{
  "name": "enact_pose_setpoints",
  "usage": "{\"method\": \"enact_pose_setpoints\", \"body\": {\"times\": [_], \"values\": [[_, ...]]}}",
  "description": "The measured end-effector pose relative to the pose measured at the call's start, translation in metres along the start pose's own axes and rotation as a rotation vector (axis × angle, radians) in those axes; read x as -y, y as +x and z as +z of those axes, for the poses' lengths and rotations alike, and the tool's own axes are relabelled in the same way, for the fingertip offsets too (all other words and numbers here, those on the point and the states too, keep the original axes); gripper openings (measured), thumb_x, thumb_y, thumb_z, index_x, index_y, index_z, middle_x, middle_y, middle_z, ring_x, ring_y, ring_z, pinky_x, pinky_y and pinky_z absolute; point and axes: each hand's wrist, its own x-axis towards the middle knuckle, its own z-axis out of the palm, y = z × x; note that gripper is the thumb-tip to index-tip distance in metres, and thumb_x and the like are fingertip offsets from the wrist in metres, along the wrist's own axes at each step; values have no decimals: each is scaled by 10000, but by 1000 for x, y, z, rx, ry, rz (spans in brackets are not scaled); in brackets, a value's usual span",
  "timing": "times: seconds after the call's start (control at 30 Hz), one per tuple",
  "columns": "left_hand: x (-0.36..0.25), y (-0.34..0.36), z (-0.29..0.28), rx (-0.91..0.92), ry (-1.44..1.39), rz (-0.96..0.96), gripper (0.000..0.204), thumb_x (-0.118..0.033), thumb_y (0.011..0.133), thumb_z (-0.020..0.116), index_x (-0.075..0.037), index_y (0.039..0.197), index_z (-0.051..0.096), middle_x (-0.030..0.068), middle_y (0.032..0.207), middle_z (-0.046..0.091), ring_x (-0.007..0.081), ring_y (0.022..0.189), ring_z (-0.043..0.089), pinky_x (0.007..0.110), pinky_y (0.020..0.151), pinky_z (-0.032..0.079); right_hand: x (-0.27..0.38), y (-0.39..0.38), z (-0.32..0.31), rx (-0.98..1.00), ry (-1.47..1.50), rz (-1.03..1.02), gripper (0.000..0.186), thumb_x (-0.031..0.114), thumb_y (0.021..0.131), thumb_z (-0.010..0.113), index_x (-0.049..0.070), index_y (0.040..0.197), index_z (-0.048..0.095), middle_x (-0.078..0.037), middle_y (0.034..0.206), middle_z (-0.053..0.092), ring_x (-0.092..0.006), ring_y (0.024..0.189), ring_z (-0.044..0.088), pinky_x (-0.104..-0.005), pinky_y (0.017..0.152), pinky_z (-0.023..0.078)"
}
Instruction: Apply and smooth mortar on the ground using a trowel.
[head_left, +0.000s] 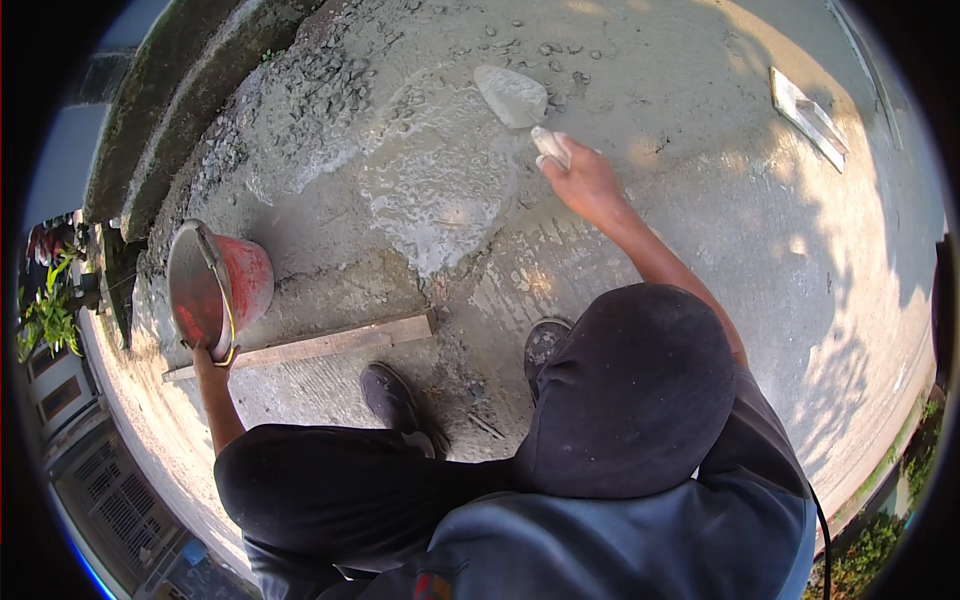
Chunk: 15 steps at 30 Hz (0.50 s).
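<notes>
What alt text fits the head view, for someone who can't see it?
Seen from above, a crouching person's right hand holds a trowel on a patch of wet cement on a concrete floor, while the left hand grips the rim of a tilted red bucket. A wooden plank lies by the shoes.

Concrete ground [700, 200] (wet mortar [440, 180], plank [310, 347])

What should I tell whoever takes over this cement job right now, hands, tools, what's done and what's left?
Right hand grips the trowel, blade on wet cement.
Left hand holds the rim of the tilted red bucket.
A wooden plank lies by the feet; a float lies far right.
Done: a wet patch is spread.
Left: probably the rough lumps on the upper left.
</notes>
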Motion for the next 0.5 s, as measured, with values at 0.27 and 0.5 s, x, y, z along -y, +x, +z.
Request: {"method": "enact_pose_setpoints", "body": {"times": [0.27, 0.5], "values": [[1, 4, 4, -37, 7, -48, 363, -219, 884, 468, -5, 1178, 473, 168, 1139, 531, 362, 1053, 534, 572, 822, 516, 17, -20, 6, 204, -114, 94, 521, 349, 857, 539, 23, 1263, 515, -250, 1023, 635, -405, 946, 614, -458, 849, 475], [1, 19, 15, 8, -3, -51, 334, -225, 882, 484, -16, 1142, 507, 139, 1146, 528, 356, 1072, 519, 564, 824, 518, -48, -2, -39, -132, -51, 88, 500, 341, 847, 539, 21, 1232, 533, -253, 991, 636, -404, 946, 611, -468, 833, 475]]}}
